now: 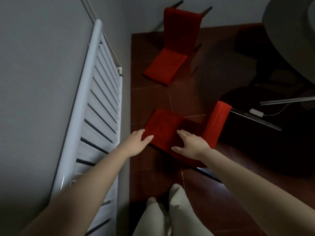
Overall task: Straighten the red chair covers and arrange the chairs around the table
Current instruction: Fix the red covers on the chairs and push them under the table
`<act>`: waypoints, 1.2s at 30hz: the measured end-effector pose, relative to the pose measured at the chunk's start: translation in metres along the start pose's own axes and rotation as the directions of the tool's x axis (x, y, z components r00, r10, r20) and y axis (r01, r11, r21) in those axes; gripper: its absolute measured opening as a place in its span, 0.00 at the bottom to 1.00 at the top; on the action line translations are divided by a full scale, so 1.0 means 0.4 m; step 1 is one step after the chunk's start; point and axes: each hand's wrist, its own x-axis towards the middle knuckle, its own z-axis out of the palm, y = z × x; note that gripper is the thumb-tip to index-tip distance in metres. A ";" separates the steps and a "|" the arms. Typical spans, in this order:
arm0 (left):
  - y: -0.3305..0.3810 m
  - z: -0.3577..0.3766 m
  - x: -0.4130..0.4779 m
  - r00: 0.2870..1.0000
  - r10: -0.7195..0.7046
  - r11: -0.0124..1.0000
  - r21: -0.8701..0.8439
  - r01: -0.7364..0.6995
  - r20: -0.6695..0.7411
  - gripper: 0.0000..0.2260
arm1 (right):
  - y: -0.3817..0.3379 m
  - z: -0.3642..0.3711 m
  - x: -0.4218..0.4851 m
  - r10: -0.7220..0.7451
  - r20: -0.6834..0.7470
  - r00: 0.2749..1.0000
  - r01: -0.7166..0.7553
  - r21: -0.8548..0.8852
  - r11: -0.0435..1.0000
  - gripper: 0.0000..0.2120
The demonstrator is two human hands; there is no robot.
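1. Surroundings first: a white radiator (95,103) runs down the wall on the left, just beside the near chair (163,123). A round grey counter (289,31) sits top right, well apart from both chairs. On the dark tiled floor (213,82) to the right there's a white adapter (256,111) with a thin cable, plus a pale metal strip (288,100). Beige trouser legs (179,210) show at the bottom.
2. The near chair stands mid-frame. Its seat points left at the radiator and its back is on the right, toward the counter side, so its long axis runs left to right.
3. The far chair (180,31) is further up by the wall, with its back at the top and its seat pointing down-left.
4. Both wear bright red covers. The near seat cover looks a bit rumpled, with a darker fold near the back.
5. The left hand (136,143) has a grip on the near seat's front corner, thumb on top. The right hand (192,145) lies flat on the seat, fingers spread, no grip.
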 end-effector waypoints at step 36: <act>-0.532 0.756 1.070 0.738 -0.407 0.432 -0.598 0.675 0.539 0.38 | 0.237 0.918 0.877 0.544 0.587 0.600 -0.326 0.800 -0.503 0.34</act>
